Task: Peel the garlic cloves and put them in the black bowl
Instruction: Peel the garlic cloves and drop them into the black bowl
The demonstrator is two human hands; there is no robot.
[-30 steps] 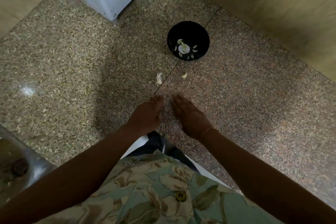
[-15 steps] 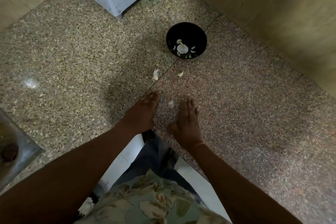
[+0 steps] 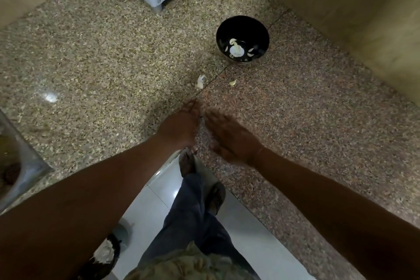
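Because the left hand [image 3: 179, 127] and right hand [image 3: 231, 138] lie flat, fingers extended and gripping nothing visible, just beside the front edge of the tabletop [image 3: 102, 63], anything pressed or rolled beneath them could slip over that edge to the floor [image 3: 245, 223] (motion blur hides whether a clove sits under either palm). Two pale pieces, a husk-like scrap [image 3: 200, 82] and a clove [image 3: 232, 82], lie loose on the tabletop between the hands and the bowl [image 3: 242, 27]; a careless sweep could scatter them or knock the bowl. The bowl stands upright and holds a white bulb [image 3: 236, 50] with several cloves [image 3: 250, 52] around it; whether these are peeled cannot be told.
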